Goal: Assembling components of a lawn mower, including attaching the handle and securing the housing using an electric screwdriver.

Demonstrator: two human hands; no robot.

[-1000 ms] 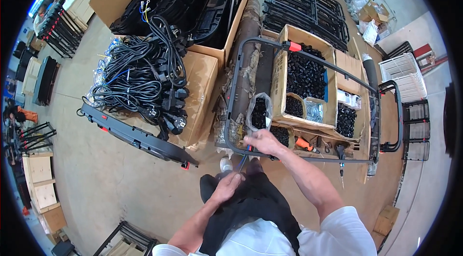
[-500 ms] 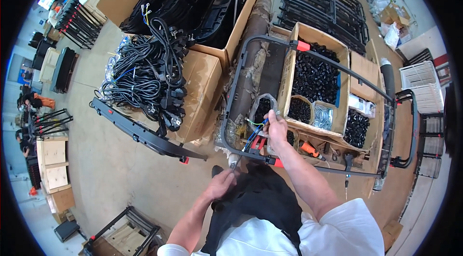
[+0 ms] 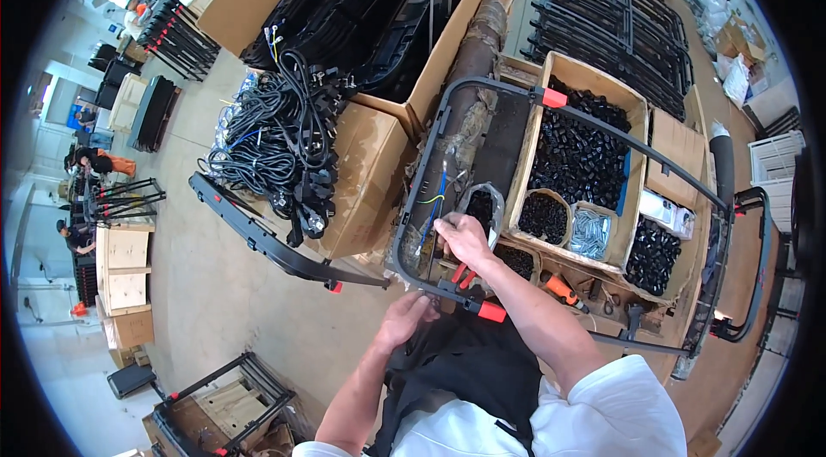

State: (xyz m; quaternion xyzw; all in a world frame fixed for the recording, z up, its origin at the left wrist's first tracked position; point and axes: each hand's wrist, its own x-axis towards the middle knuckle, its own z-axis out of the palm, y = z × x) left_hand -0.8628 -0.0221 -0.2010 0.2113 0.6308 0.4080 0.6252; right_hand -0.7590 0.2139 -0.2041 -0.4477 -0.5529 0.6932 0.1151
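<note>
My right hand (image 3: 465, 238) pinches a black power cable (image 3: 432, 261) over the near left part of a black tubular frame (image 3: 416, 166). From its fingertips the loose wire ends (image 3: 440, 195), blue and yellow-green, stick out away from me. Lower down, my left hand (image 3: 406, 319) is closed by the frame's near corner, where the cable runs toward it; its fingertips are partly hidden. A red connector (image 3: 491, 311) sits on the near bar. Red-handled pliers (image 3: 463, 274) lie just below my right hand.
Left of the frame, bundled power cables (image 3: 271, 134) lie on a cardboard box (image 3: 366, 151). A carton (image 3: 482, 5) of black plastic parts stands behind. On the right, a divided box (image 3: 551, 70) holds black fittings and screws. An orange-handled tool (image 3: 564, 292) and scissors (image 3: 611, 300) lie nearby.
My right hand has shifted left across the frame, and the wire ends now point farther away from me. My left hand stays low by the near corner. The whole view has tilted slightly.
</note>
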